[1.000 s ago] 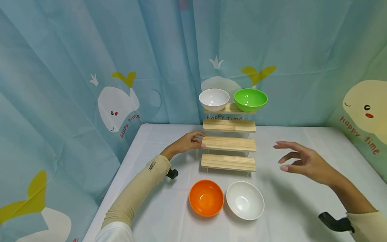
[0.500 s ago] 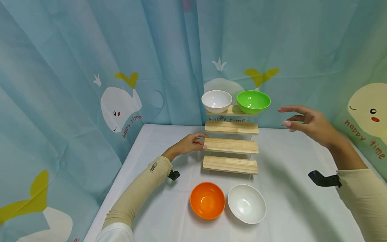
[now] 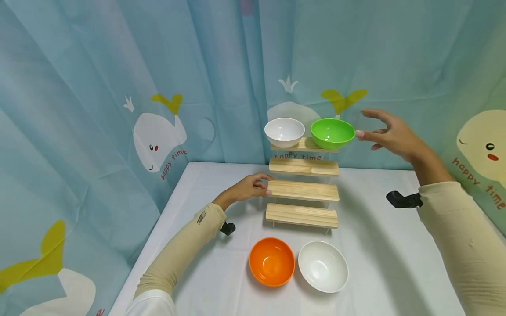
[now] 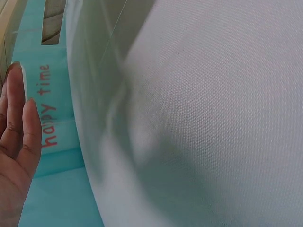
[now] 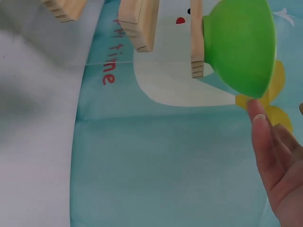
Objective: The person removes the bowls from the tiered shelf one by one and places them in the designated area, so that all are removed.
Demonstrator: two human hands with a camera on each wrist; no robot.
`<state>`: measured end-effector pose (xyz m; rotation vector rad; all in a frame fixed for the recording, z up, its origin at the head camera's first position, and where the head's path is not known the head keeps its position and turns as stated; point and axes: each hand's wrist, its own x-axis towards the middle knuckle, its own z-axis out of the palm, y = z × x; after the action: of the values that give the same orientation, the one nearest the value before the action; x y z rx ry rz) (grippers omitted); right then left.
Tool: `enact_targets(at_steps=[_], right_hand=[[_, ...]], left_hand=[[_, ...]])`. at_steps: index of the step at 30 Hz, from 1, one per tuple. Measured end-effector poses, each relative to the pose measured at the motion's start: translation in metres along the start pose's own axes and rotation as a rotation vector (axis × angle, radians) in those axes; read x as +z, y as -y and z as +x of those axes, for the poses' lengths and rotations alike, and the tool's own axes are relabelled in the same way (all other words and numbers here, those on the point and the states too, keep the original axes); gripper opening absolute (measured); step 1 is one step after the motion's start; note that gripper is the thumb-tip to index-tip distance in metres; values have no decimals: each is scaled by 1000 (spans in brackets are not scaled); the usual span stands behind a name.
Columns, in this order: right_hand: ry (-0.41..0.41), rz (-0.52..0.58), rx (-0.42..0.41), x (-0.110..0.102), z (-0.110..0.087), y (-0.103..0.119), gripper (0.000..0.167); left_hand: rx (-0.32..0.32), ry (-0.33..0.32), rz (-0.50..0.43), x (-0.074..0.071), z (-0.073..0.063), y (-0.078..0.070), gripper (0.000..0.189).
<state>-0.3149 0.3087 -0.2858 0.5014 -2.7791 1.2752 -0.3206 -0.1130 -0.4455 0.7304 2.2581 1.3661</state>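
A stepped display stand with wooden shelves [image 3: 303, 189] stands on the white table. My left hand [image 3: 247, 186] grips the left end of its second-lowest shelf, thumb at the front edge and index finger at the back. On the top shelf sit a small white bowl [image 3: 284, 132] and a green bowl [image 3: 333, 134], side by side. My right hand [image 3: 395, 131] is at the green bowl's right side, fingers spread and holding nothing. In the right wrist view, a fingertip [image 5: 255, 108] is right at the green bowl's [image 5: 241, 47] rim.
In front of the stand, an orange bowl [image 3: 272, 262] and a larger white bowl [image 3: 323, 266] rest on the table [image 3: 375, 245]. A blue curtain [image 3: 221, 66] with printed whales hangs close behind the stand and along the left.
My right hand has moved up and leftward from over the table's right side to the green bowl's rim. My left hand has stayed on the stand; the bowls have not moved.
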Motion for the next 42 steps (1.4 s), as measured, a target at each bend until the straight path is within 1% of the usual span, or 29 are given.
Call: enact_targets(at_steps=[3,8,14,21,34,42], right_hand=[[64,-26,11,3,9,0,78],[127,-28,16,9,20,-3,82],[173,13,10,17,27,-6,85],[221,22,28,23,30,-5,90],[203,-7,68,25,34,-6,90],[200,15,86,25,34,-7,89]], left_hand=[[3,-2,0,0,0,0,55],[5,-1,-4,0,-1,-2,56],[-6,-1,-12,1,-2,-2,56],[9,1,3,2,-1,-1,56],[14,-4,15,1,1,0,55],[1,-8,10,2,0,-1,55]])
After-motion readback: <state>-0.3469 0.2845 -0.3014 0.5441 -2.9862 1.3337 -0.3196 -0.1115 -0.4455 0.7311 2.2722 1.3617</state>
